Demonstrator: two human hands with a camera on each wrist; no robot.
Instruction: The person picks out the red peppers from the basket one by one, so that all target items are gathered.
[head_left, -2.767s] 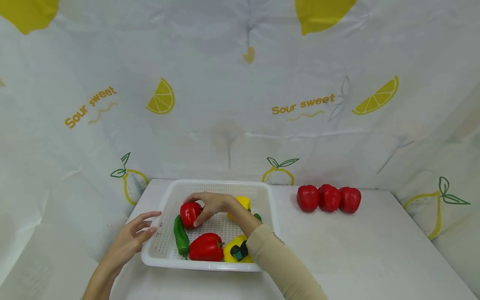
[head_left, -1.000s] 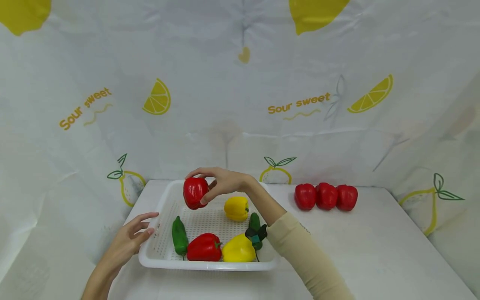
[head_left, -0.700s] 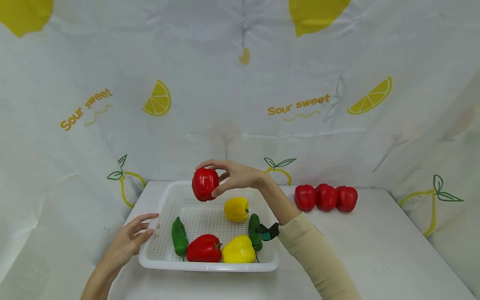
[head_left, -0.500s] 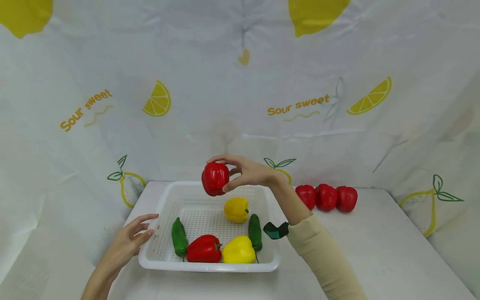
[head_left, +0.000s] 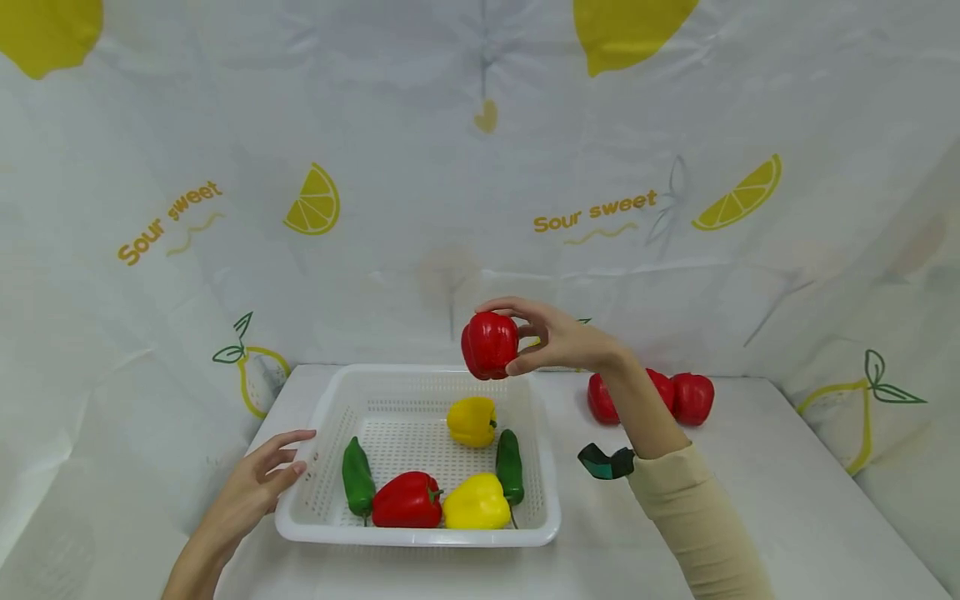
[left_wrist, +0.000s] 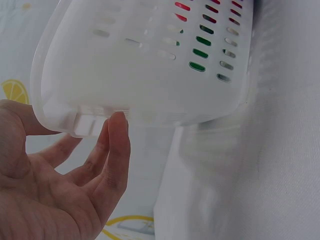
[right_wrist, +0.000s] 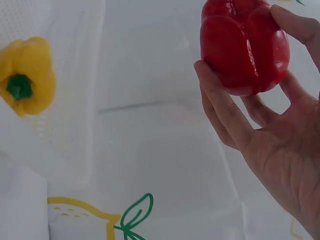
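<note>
My right hand [head_left: 558, 337] holds a red bell pepper [head_left: 490, 345] in the air above the basket's back right corner. Thumb and fingers wrap its sides, and in the right wrist view the lobed end of the pepper [right_wrist: 243, 47] shows. My left hand [head_left: 258, 479] is at the left side of the white plastic basket [head_left: 416, 536]. Seen from the left wrist, that hand [left_wrist: 65, 170] has its curved fingers against the basket's rim [left_wrist: 42, 95], with one digit passing behind it. In the basket lie a red bell pepper [head_left: 407, 500], two yellow bell peppers [head_left: 477, 502] and two green peppers [head_left: 358, 477].
Three red bell peppers [head_left: 693, 398] stand in a row on the white table [head_left: 750, 483] at the back right, partly behind my right forearm. A lemon-print sheet [head_left: 420, 183] hangs behind the table. A dark strap piece [head_left: 605, 461] sticks out at my right sleeve.
My right hand has lifted the red bell pepper from the basket's left side and carried it up and right. My left hand has stayed at the rim.
</note>
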